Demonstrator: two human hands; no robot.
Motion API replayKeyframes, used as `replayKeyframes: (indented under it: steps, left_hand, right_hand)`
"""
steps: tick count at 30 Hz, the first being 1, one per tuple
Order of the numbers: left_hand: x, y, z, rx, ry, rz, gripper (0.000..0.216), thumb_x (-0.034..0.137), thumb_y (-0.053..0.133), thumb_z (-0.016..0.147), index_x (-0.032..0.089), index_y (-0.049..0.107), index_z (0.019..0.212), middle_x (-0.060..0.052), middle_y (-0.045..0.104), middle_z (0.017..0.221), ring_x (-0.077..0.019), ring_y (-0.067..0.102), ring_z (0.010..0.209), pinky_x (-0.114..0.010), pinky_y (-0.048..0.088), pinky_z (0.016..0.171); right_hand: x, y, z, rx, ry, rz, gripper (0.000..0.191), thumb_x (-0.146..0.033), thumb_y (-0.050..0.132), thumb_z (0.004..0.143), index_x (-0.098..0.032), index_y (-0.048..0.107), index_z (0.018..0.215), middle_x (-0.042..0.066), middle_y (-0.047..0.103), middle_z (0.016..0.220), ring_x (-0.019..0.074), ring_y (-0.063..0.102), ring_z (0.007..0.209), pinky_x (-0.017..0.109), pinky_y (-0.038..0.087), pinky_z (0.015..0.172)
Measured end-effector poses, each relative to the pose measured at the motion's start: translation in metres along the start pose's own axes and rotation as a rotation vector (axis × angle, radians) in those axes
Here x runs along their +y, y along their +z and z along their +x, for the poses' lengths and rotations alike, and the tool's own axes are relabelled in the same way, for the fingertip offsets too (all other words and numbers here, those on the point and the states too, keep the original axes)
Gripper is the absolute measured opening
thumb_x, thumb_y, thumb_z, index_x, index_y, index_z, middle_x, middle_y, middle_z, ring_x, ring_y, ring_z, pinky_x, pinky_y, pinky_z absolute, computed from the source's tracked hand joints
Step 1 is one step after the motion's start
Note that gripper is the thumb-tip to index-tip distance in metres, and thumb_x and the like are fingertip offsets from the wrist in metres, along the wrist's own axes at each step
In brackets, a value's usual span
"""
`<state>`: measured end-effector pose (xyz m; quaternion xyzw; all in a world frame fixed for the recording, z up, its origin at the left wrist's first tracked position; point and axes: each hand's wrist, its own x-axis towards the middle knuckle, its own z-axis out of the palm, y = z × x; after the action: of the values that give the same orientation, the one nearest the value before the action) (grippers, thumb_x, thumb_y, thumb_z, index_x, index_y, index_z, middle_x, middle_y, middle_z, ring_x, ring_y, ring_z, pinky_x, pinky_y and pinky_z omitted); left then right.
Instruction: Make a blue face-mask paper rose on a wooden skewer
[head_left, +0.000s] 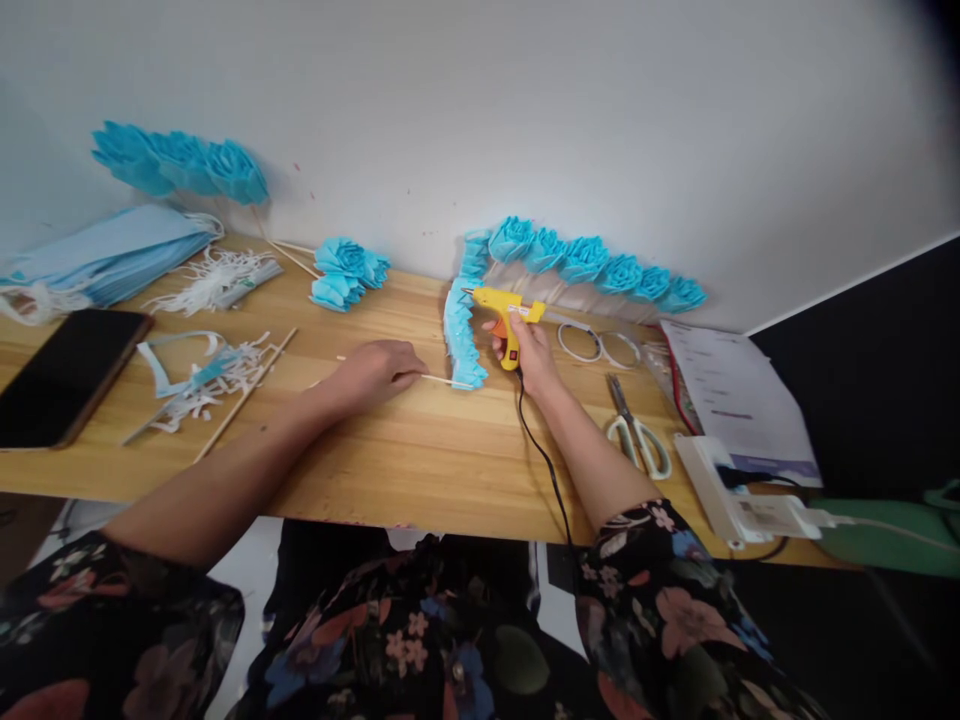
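Note:
My left hand (382,372) is closed on a thin wooden stick (442,379), whose tip lies at the lower end of a blue ruffled strip (460,335). The strip runs up the table toward the wall. In my right hand (526,350) is a yellow hot glue gun (511,303), my fingers wrapped round its grip and near its orange trigger. Its nozzle points left, over the upper part of the strip. A black cord hangs from the grip. Whether any glue is coming out is too small to tell.
Blue flowers on sticks (585,260) lean against the wall, with more (341,270) at left. Face masks (127,255), a phone (71,378) and white scraps (210,385) lie left. Scissors (636,430), paper (739,400) and a power strip (712,490) are right.

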<state>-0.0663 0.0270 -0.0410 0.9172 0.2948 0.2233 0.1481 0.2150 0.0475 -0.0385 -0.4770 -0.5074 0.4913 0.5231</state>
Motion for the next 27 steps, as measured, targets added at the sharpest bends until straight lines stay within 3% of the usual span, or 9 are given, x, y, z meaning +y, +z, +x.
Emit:
replayKeyframes:
  steps: [27]
  left_hand:
    - [0.0012,0.0002,0.0009,-0.021,-0.041,0.005,0.028,0.022,0.050,0.099,0.017,0.077,0.104,-0.009,0.075,0.097,-0.0209,0.068,0.089,-0.030,0.049,0.077]
  right_hand:
    - [-0.0013,-0.0042,0.0025,0.022,0.046,0.037,0.066,-0.082,0.060,0.079,-0.019,0.078,0.089,0.000,0.064,0.062,0.0082,0.051,0.049,0.023,0.041,0.047]
